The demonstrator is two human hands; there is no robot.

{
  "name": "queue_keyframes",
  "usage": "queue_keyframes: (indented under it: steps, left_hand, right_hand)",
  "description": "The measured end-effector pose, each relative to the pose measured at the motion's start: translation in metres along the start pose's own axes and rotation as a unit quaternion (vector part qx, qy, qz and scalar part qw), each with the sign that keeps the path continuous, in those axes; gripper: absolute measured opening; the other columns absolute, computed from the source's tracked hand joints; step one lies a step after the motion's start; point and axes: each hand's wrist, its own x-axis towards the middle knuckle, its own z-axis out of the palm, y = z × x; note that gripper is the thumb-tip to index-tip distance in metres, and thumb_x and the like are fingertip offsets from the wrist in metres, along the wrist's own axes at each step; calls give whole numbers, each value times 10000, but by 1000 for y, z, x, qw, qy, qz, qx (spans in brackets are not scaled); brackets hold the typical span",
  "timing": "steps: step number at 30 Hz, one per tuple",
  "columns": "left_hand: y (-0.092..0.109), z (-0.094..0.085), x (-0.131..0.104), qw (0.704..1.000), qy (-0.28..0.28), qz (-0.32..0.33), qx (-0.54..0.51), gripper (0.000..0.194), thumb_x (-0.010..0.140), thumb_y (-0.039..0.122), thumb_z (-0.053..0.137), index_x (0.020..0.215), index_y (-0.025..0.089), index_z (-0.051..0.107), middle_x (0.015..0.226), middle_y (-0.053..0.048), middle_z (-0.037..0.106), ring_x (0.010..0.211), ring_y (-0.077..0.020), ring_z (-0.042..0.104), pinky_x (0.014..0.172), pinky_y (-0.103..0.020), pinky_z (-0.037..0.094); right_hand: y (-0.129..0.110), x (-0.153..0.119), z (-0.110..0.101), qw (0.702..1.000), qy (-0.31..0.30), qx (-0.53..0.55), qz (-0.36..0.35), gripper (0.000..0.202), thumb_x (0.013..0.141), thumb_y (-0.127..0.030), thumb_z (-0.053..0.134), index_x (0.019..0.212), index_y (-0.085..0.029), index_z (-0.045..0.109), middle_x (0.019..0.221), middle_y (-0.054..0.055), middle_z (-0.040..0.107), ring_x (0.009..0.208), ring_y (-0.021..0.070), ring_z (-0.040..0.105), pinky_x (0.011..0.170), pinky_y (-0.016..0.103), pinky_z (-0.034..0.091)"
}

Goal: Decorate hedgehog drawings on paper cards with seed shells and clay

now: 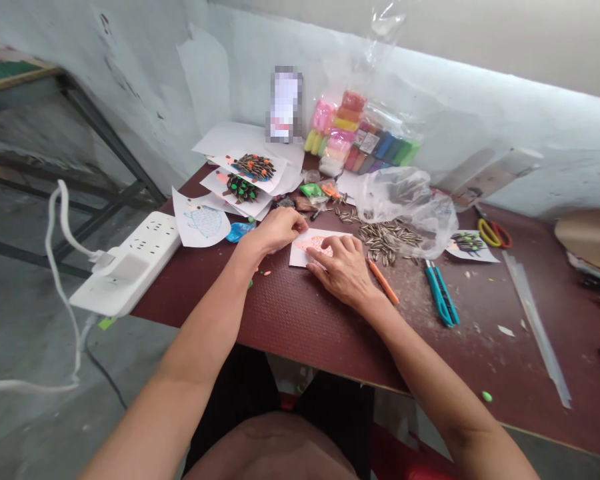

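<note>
A small white card (pixel 297 259) with an orange-pink shape drawn on it lies on the dark red table in front of me. My right hand (pixel 344 268) rests over the card's right part, fingers apart, with the index finger stretched across the drawing. At the card's upper left corner is my left hand (pixel 283 229), its fingers curled together; whatever is between the fingertips is hidden. An orange crayon-like stick (pixel 383 281) lies just right of my right hand. Beyond it spreads a heap of striped sunflower seeds (pixel 387 240), partly under a clear plastic bag (pixel 410 200).
Hedgehog pictures covered with seeds (pixel 253 168) lie at the back left, beside a blue-outlined drawing (pixel 203 221). A white power strip (pixel 130 260) stands at the left edge. Coloured clay packs (pixel 360 140) lean on the wall. A teal utility knife (pixel 441 293) and scissors (pixel 493 230) lie right.
</note>
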Motion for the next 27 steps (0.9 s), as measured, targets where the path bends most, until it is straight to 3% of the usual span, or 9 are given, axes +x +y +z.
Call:
queue_keyframes:
  steps: [5, 15, 20, 24, 27]
  left_hand:
    - [-5, 1, 3, 1000, -2, 12, 0, 303, 756, 23, 603, 932, 143, 819, 918, -88, 792, 815, -185, 693, 770, -280, 513]
    - [-1, 0, 2, 1000, -8, -6, 17, 342, 779, 21, 591, 1000, 145, 822, 948, -95, 795, 793, -181, 699, 757, -269, 519]
    - [1, 0, 2, 1000, -11, -13, 18, 342, 783, 28, 598, 1014, 138, 823, 933, -99, 795, 797, -187, 698, 761, -275, 515]
    - [0, 1, 2, 1000, -14, -11, 20, 333, 788, 38, 600, 1020, 134, 819, 932, -102, 793, 805, -186, 695, 768, -282, 515]
    - [-1, 1, 2, 1000, -10, -1, 24, 320, 786, 49, 601, 1004, 139, 818, 913, -95, 792, 808, -185, 692, 782, -288, 517]
  right_hand:
    - [-1, -1, 0, 1000, -9, 8, -8, 299, 1025, -439, 526, 1148, -270, 739, 1156, 98, 626, 1039, 264, 433, 948, 429, 290]
    - [-6, 7, 3, 1000, -16, 19, 16, 411, 1030, -496, 482, 1300, -262, 685, 1231, 126, 606, 1084, 290, 425, 962, 444, 300]
    - [-9, 11, 3, 999, -26, 27, 8, 399, 1036, -489, 468, 1246, -252, 711, 1197, 126, 616, 1057, 284, 429, 954, 437, 303]
    - [-7, 7, 1, 998, -2, 53, 18, 368, 1046, -454, 459, 1159, -250, 744, 1164, 106, 628, 1032, 265, 442, 942, 423, 305]
    - [-6, 5, 0, 997, 19, 58, 45, 355, 1052, -424, 454, 1197, -261, 734, 1140, 96, 635, 1003, 253, 450, 919, 413, 307]
